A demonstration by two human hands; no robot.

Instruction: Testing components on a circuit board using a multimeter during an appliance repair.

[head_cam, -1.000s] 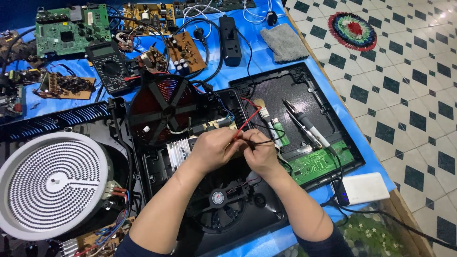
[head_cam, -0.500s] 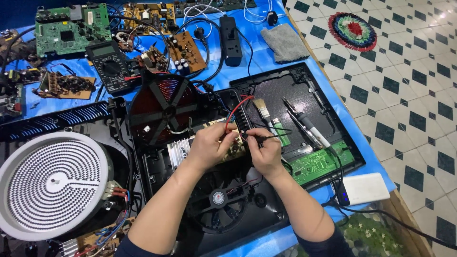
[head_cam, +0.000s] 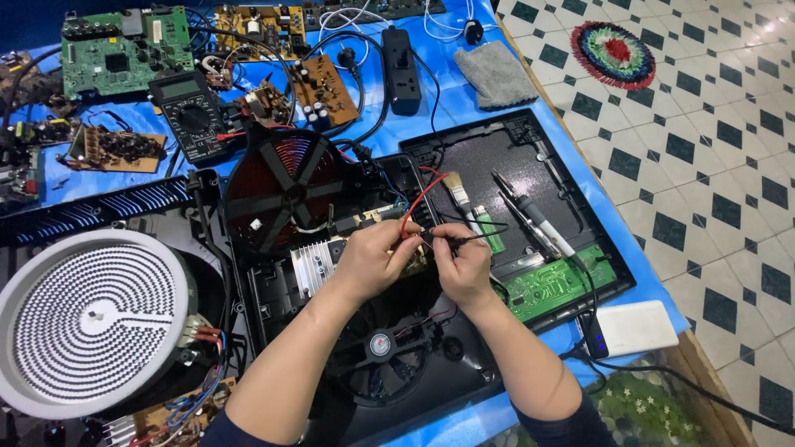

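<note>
My left hand (head_cam: 374,257) pinches a red test probe (head_cam: 411,215) whose red lead arcs up over the opened induction cooker (head_cam: 273,290). My right hand (head_cam: 464,266) grips a black test probe (head_cam: 480,238) that points to the right. Both hands meet over the cooker's circuit board, just right of a finned aluminium heatsink (head_cam: 310,263). The round copper coil (head_cam: 281,194) lies behind my hands and a black cooling fan (head_cam: 379,343) in front of them. The probe tips are hidden by my fingers.
A black multimeter (head_cam: 192,116) lies at the back left among several loose circuit boards. A round white heating element (head_cam: 87,319) sits at left. On the black cover panel (head_cam: 513,157) lie a brush, a soldering iron and a green board (head_cam: 555,285). A white power bank (head_cam: 638,329) sits at the right edge.
Both hands have shifted slightly left and down over the board. The red lead now arcs upward from my left hand, and the black probe has swung to point right.
</note>
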